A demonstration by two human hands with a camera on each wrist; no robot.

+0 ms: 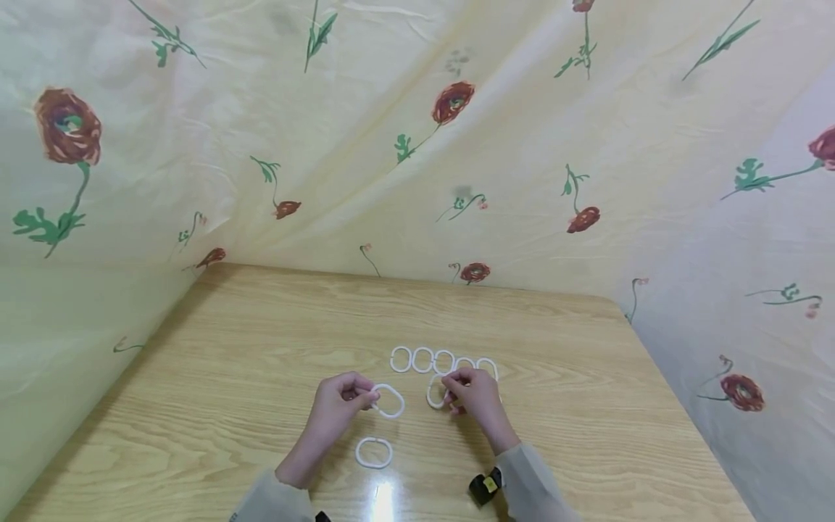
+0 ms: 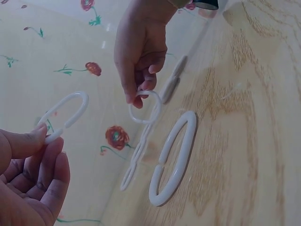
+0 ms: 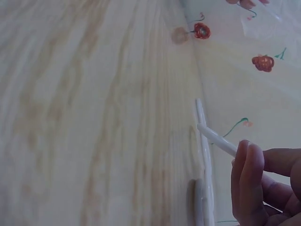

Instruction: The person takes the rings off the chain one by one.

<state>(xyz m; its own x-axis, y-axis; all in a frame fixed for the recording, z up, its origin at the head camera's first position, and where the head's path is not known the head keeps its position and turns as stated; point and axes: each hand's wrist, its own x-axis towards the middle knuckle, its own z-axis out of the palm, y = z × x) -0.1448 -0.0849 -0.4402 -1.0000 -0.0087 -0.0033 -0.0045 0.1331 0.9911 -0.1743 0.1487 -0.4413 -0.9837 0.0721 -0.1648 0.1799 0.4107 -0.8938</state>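
Observation:
My left hand (image 1: 338, 403) pinches a white plastic oval link (image 2: 86, 101) between thumb and forefinger, held up off the table. A small gap shows in that link's side in the left wrist view. To its right, my right hand (image 1: 475, 397) pinches a second white link (image 1: 429, 392) by its edge, just in front of a row of links. A loose white link (image 2: 189, 134), also with a gap in its side, lies flat on the table nearer to me, below the left hand. Part of another white link shows behind the right hand, mostly hidden by it.
Several white links (image 1: 413, 360) lie side by side in a row on the wooden table (image 1: 280, 326) beyond my hands. A flowered cloth (image 1: 365, 174) hangs behind the table and along its sides. A black device (image 1: 484, 489) sits at my right wrist.

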